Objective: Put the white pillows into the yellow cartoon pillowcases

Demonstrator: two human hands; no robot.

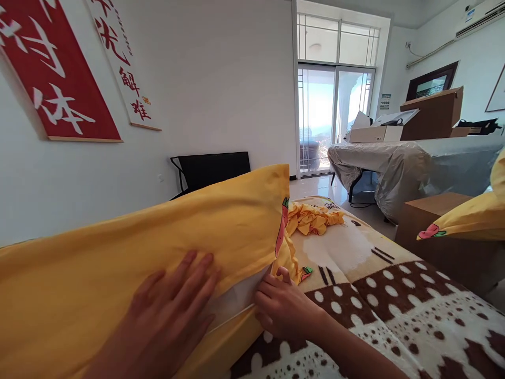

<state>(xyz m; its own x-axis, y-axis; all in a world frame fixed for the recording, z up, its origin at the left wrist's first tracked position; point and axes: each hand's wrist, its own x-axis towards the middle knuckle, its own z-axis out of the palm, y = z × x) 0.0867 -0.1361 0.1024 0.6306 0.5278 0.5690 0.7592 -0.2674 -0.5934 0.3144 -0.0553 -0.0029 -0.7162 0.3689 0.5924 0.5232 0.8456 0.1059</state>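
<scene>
A long yellow pillowcase with a carrot print at its far corner fills the left and middle of the view. Through a gap in its side shows a white pillow. My left hand rests on the yellow cloth just left of the gap, fingers spread and open. At the right end of the gap, my right hand has its fingers curled closed on the edge of the pillowcase. Its fingertips are partly hidden.
Under the pillowcase lies a brown and cream patterned blanket, with crumpled yellow cloth on it. More yellow fabric hangs at the right by a cardboard box. Behind stand a black chair and a plastic-covered table bearing boxes.
</scene>
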